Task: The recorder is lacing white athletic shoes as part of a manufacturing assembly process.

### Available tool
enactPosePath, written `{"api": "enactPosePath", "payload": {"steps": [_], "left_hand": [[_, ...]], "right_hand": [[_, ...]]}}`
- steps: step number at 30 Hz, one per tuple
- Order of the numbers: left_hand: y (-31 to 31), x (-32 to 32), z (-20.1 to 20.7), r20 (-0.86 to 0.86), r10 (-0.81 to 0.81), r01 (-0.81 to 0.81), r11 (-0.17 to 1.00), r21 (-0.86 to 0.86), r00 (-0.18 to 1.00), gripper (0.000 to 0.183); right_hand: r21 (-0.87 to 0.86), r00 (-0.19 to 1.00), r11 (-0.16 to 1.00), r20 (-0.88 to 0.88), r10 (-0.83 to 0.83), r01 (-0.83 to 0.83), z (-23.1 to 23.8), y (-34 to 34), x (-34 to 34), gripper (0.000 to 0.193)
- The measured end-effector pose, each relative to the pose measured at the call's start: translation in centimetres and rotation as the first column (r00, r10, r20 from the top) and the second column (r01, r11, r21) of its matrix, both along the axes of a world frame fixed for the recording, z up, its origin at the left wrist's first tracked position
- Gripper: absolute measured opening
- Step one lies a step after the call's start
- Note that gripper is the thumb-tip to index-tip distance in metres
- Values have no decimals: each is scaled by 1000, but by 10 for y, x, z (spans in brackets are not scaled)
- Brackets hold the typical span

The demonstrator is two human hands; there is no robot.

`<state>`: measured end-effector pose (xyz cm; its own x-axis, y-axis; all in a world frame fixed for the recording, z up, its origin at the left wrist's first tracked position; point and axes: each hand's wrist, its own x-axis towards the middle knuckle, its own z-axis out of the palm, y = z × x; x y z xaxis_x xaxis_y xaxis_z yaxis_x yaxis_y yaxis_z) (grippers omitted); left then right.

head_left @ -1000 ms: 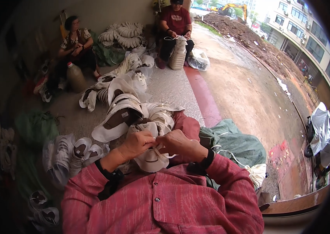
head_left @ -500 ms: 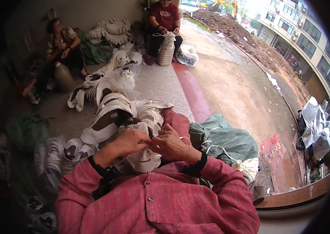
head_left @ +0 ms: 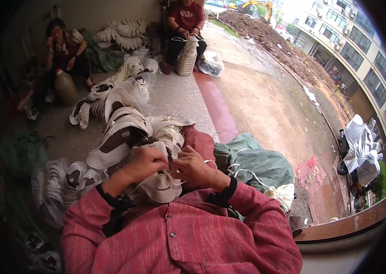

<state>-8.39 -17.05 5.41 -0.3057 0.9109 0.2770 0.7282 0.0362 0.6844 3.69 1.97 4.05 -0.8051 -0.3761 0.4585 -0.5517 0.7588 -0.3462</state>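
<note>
A pale shoe upper [head_left: 157,188] lies against my lap, its rounded toe end toward me. Over its far side, my left hand [head_left: 143,163] is closed in a pinch; whatever thin thing sits in its fingertips is too small to make out. Beside it, my right hand [head_left: 196,170] has its curled fingers closed on the upper's edge. The two hands' fingertips are a small distance apart. Just beyond them, a row of nested cream shoe uppers [head_left: 168,130] and larger uppers with dark brown insides [head_left: 119,139] are stacked.
Right of me lies a green sack [head_left: 259,162] with white cord, near a cream cloth bundle [head_left: 282,195]. White shoes [head_left: 75,177] stand at left. Farther off, one person [head_left: 186,23] handles a stack of uppers; another [head_left: 67,48] sits by a big bottle [head_left: 65,86].
My left hand has lifted slightly and drawn away from the right, opening a gap above the upper. The seated person at far left has raised a hand to the head. The view has shifted slightly.
</note>
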Motion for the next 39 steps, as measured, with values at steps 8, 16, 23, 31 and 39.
{"api": "enactPosePath", "payload": {"steps": [8,16,23,31,39], "left_hand": [[-34,8,3,559,296,-457,873,171,775,2],[-34,32,9,714,153,-381,909,170,683,10],[-59,25,-29,806,102,-508,820,263,583,40],[-77,31,-31,819,253,-413,911,-21,516,18],[-74,45,-46,641,339,-497,865,76,689,13]], "right_hand": [[-213,971,976,241,5,48,9,-7,6,21],[-505,970,860,163,179,-74,-3,-31,-5,13],[-618,943,776,317,97,128,15,-32,2,17],[-827,894,513,388,222,231,34,-32,6,19],[-600,826,716,561,59,357,36,-33,5,19]]}}
